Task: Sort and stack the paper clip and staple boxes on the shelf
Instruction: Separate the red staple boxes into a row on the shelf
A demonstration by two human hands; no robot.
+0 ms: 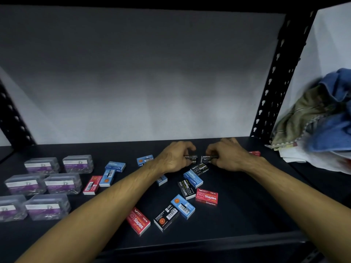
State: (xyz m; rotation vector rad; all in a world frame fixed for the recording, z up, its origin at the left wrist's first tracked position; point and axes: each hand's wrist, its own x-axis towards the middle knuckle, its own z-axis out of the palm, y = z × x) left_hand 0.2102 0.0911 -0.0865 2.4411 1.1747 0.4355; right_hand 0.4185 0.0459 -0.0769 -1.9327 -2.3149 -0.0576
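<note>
Small staple boxes in red, blue and black lie scattered over the dark shelf (247, 196). My left hand (173, 158) grips a black staple box (191, 158) near the back of the shelf. Right beside it, my right hand (226, 156) grips another black staple box (206, 159). A third black box (199, 169) lies just in front of them. A red box (207, 196), a blue box (182, 206) and another red box (138, 221) lie nearer the front. Several clear paper clip boxes (62, 183) with purple labels stand grouped on the left.
A pile of blue and tan cloths (321, 114) sits on white paper beyond the right black upright post (275, 76). A red box (254, 153) lies at the back right. The white back wall closes the shelf behind my hands.
</note>
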